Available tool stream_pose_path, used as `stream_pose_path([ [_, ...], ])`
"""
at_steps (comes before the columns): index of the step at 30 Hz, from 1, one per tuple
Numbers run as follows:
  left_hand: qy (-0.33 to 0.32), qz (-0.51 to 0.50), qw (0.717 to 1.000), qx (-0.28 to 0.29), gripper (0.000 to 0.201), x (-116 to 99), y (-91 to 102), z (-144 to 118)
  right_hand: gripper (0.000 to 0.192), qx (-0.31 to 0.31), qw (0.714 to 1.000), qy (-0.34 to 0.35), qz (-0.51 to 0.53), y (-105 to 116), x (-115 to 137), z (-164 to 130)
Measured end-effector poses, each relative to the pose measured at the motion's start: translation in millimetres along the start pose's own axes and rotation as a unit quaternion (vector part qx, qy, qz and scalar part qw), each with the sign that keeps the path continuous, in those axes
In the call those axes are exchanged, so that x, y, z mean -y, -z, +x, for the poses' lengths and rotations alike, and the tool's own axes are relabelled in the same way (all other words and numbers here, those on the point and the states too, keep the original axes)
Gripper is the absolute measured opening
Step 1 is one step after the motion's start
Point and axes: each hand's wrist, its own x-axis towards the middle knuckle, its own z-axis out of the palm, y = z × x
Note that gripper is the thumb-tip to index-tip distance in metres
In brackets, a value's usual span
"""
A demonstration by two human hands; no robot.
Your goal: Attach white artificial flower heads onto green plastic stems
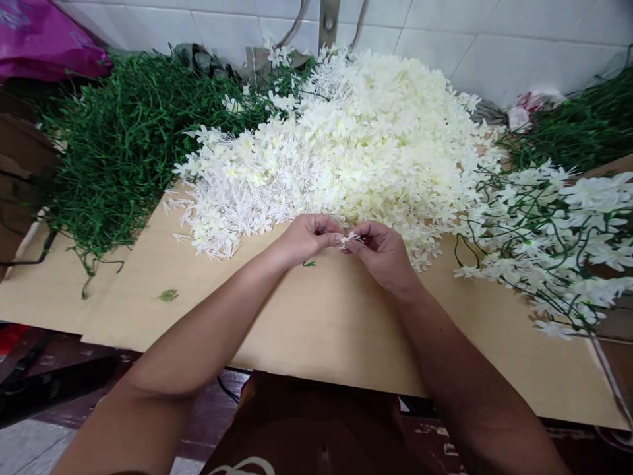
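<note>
My left hand (307,239) and my right hand (378,251) meet at the middle of the board, fingertips pinched together on one small white artificial flower (351,237). Just behind them lies a big heap of loose white flowers (346,145). A tiny green scrap (309,263) lies on the board under my left hand. The wooden board (321,323) carries all of this.
A pile of green plastic stems (123,138) fills the left back. Stems with white flowers attached (554,237) lie at the right. More green stems (578,125) sit at the far right. A pink bag (44,39) is at the top left, with a white tiled wall behind.
</note>
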Motion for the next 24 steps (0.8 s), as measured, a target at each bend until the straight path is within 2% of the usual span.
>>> stream_pose_path([
  [7, -0.03, 0.124, 0.99, 0.059, 0.022, -2.8, 3.7, -2.8, 0.041, -0.013, 1.0, 0.013, 0.005, 2.0, -3.5, 1.3],
  [11, -0.045, 0.113, 0.99, 0.078, 0.029, -3.8, 6.6, -4.1, 0.039, -0.012, 1.0, 0.02, 0.014, 2.5, -2.8, 0.4],
  [19, -0.063, 0.054, 0.993, 0.079, 0.036, -3.9, 3.3, -4.7, 0.03, 0.02, 0.998, 0.019, 0.056, 1.0, 5.0, -3.9],
  [24, -0.061, 0.053, 0.994, 0.069, 0.04, -5.4, 2.5, -5.1, 0.027, 0.039, 0.997, 0.025, 0.063, -0.2, 5.4, -4.8],
])
